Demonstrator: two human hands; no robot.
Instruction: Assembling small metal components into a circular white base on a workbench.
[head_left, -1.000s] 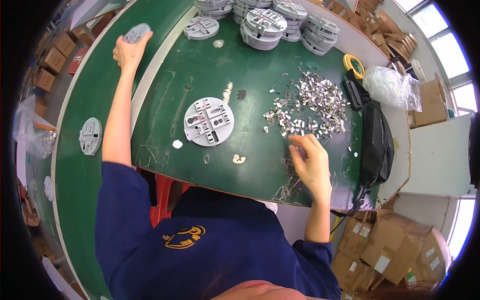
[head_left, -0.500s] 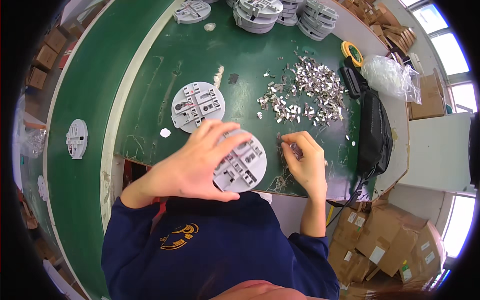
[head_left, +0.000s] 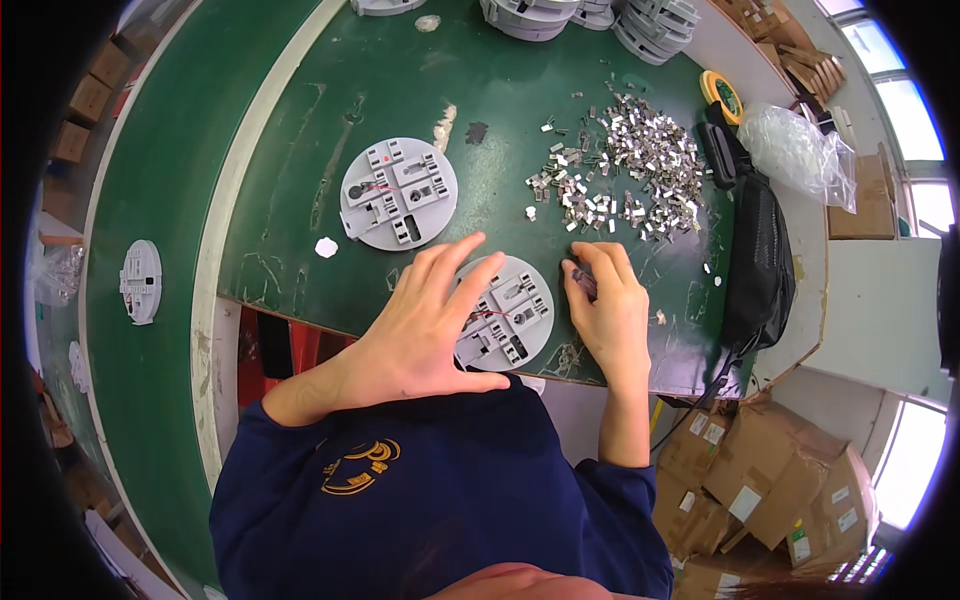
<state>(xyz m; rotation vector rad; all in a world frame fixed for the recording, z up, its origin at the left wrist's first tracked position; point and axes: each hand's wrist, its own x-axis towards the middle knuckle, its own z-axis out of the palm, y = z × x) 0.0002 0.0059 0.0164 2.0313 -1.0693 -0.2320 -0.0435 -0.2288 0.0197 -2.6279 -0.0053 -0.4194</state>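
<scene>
Near the table's front edge lies a round grey plastic housing [head_left: 532, 303] with slots, raised blocks and a red wire. My left hand [head_left: 415, 325] is spread around its left side, fingers apart and thumb near the front rim, covering part of it. Just right of the housing, my right hand [head_left: 615, 315] is curled with thumb and fingers close together. Small shiny metal clips [head_left: 585, 281] show inside its grip. A second, similar housing [head_left: 425, 165] lies flat beyond my left hand. Farther right, a heap of small metal clips [head_left: 655, 160] is spread over the table.
Stacked grey housings [head_left: 655, 28] stand at the far edge. Along the right side are a black bag [head_left: 755, 265], a yellow tape roll [head_left: 720, 95] and a clear plastic bag [head_left: 795, 150]. Another housing [head_left: 142, 282] rests on the green strip [head_left: 170, 400] at left.
My left hand has loosened from the near housing, which now lies lower, flat on the table. My right hand stays curled around the clips. The whole view has shifted slightly.
</scene>
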